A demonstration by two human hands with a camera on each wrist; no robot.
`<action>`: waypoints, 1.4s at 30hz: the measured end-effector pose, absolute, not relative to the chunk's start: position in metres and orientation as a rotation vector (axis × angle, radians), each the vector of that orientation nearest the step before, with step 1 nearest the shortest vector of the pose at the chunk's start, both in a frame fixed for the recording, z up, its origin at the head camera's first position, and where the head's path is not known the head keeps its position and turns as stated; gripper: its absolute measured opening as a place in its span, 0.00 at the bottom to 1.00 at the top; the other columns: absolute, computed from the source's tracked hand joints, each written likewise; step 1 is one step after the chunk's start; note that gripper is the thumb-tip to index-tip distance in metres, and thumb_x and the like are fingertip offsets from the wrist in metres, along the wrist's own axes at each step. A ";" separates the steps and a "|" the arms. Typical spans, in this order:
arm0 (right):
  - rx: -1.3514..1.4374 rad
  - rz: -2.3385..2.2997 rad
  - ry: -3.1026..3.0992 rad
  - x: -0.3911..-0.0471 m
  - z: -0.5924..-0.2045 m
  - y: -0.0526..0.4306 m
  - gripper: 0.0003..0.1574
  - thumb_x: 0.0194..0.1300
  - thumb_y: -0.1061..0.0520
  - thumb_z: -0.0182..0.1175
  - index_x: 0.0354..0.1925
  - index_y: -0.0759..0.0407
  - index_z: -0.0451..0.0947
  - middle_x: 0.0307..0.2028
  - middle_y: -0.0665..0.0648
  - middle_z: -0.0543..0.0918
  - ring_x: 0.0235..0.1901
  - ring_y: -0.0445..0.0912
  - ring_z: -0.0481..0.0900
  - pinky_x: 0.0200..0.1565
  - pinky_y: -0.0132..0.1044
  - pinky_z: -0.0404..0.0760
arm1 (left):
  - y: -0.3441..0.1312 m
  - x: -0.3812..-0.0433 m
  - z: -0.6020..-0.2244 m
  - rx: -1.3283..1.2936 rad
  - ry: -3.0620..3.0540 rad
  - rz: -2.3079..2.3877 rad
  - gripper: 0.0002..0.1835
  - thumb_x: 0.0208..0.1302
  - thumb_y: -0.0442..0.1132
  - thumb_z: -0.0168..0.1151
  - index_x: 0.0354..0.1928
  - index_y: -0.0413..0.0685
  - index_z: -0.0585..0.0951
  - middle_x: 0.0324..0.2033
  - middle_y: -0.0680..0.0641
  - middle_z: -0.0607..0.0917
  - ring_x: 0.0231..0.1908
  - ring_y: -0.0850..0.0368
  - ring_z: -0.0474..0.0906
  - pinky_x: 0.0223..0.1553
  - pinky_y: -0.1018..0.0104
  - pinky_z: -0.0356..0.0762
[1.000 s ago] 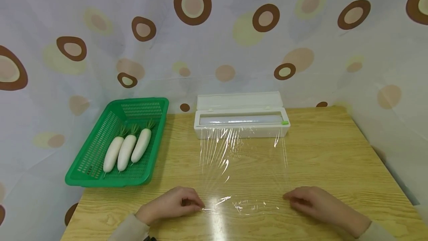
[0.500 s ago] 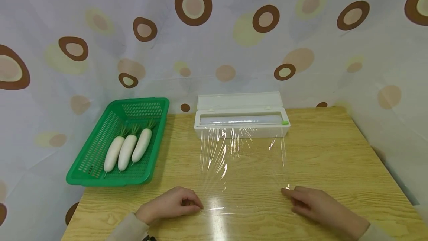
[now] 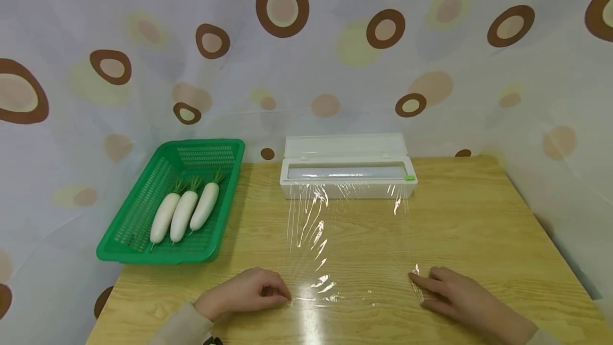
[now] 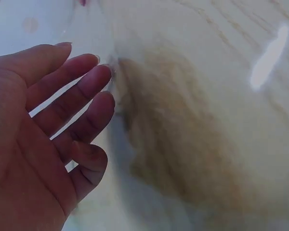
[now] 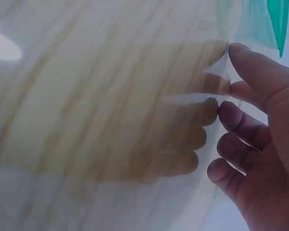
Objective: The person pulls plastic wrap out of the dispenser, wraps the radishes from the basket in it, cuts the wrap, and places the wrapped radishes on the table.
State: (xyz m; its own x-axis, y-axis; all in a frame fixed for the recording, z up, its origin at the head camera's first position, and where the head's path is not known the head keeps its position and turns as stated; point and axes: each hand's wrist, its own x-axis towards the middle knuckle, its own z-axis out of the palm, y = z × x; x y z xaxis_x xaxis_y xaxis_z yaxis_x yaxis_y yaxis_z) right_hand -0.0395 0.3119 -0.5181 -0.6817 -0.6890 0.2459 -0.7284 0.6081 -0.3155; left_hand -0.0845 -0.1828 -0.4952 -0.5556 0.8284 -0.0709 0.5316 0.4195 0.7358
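Note:
A sheet of clear cling film [image 3: 320, 281] runs from the white film dispenser box [image 3: 348, 190] across the wooden table toward me. My left hand [image 3: 249, 289] rests at the film's near left corner. In the left wrist view, its loosely bent fingertips [image 4: 105, 74] meet the film's edge, thumb apart from them. My right hand [image 3: 457, 294] lies at the near right corner, index finger and thumb spread, with small creases in the film between them. The right wrist view shows the thumb tip touching the film's edge, the other fingertips [image 5: 230, 115] beside it.
The box lid [image 3: 346, 146] stands raised against the patterned curtain [image 3: 215, 89], over a film roll [image 3: 347, 173]. A green slider [image 3: 409, 178] sits at the box's right end. At left, a green plastic basket [image 3: 239, 159] holds three white radishes [image 3: 184, 215].
My right index finger and thumb have spread apart at the film's edge, and the hand has shifted slightly right. Creases in the film have changed. My left hand stays in place.

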 end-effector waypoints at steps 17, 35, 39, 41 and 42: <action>1.094 0.622 -2.777 -0.031 -0.521 0.317 0.33 0.66 0.48 0.72 0.66 0.55 0.81 0.38 0.33 0.66 0.32 0.26 0.58 0.32 0.24 0.64 | -0.214 -0.171 -0.366 0.879 2.442 1.162 0.10 0.78 0.39 0.60 0.52 0.46 0.88 0.42 0.46 0.90 0.36 0.55 0.82 0.36 0.65 0.80; 1.117 0.638 -2.767 -0.034 -0.523 0.317 0.35 0.66 0.47 0.72 0.69 0.49 0.79 0.36 0.34 0.64 0.31 0.26 0.57 0.30 0.24 0.64 | -0.307 -0.257 -0.397 0.242 2.873 0.837 0.30 0.77 0.53 0.61 0.65 0.32 0.77 0.58 0.30 0.81 0.59 0.32 0.76 0.59 0.36 0.74; 1.129 0.647 -2.775 -0.035 -0.524 0.317 0.34 0.67 0.47 0.72 0.69 0.50 0.79 0.36 0.33 0.64 0.30 0.25 0.57 0.30 0.23 0.64 | -0.316 -0.259 -0.414 0.110 2.838 0.809 0.35 0.75 0.54 0.62 0.67 0.30 0.74 0.60 0.26 0.78 0.59 0.30 0.76 0.56 0.38 0.77; 1.133 0.656 -2.774 -0.035 -0.524 0.317 0.33 0.67 0.47 0.71 0.68 0.50 0.79 0.36 0.32 0.63 0.30 0.25 0.57 0.30 0.23 0.64 | -0.317 -0.258 -0.419 0.057 2.813 0.797 0.36 0.74 0.55 0.63 0.68 0.29 0.73 0.61 0.25 0.77 0.56 0.31 0.78 0.52 0.41 0.80; 1.142 0.657 -2.771 -0.035 -0.524 0.317 0.33 0.67 0.47 0.71 0.68 0.51 0.79 0.36 0.33 0.63 0.30 0.25 0.56 0.30 0.23 0.63 | -0.318 -0.258 -0.422 0.039 2.810 0.782 0.36 0.74 0.55 0.63 0.67 0.29 0.73 0.61 0.25 0.77 0.54 0.32 0.79 0.50 0.43 0.81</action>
